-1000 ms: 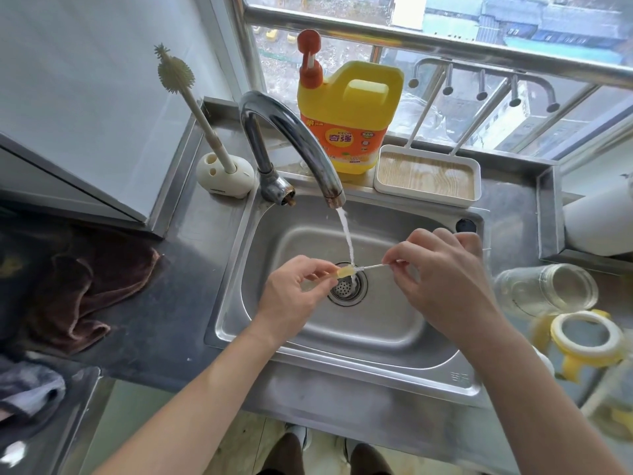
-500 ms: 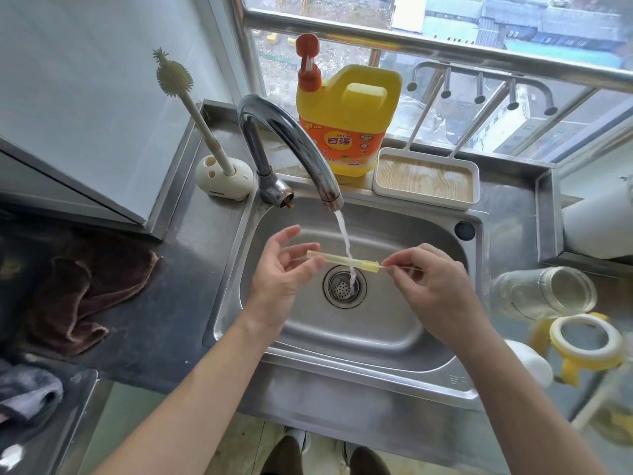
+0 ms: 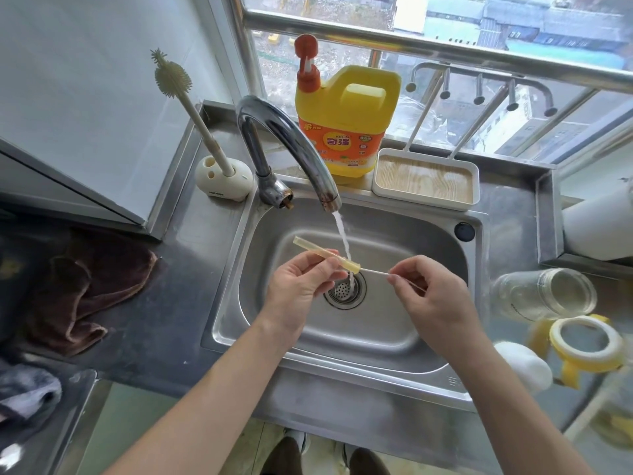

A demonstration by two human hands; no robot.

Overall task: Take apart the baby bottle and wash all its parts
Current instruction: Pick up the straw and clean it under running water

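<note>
- Logging the steel sink (image 3: 394, 341) first: brushed metal, rounded corners, perforated drain (image 3: 345, 289) at centre. Both hands work over the basin.
- Curved chrome faucet (image 3: 284, 142) is running; its thin water stream (image 3: 342, 234) lands on the straw's right end.
- Yellow plastic detergent jug (image 3: 346, 121) with an orange pump stands behind the faucet, a white tray (image 3: 424, 200) beside it.
- Crumpled brown cloth (image 3: 85, 286) lies on the left counter.
- Right counter, well apart from the hands: clear bottle body (image 3: 544, 293) on its side, yellow collar ring (image 3: 585, 341) near it.
- Left hand (image 3: 298, 286): I read fingers and thumb pinching the straw near mid-length.
- Right hand (image 3: 435, 299): fingertips pinching the thin rod.
- Straw (image 3: 318, 253): translucent yellow tube, tilted, far end up-left past the left hand.
- Thin rod (image 3: 373, 271): pale, enters the straw's right end; I cannot tell if it is bristled.
</note>
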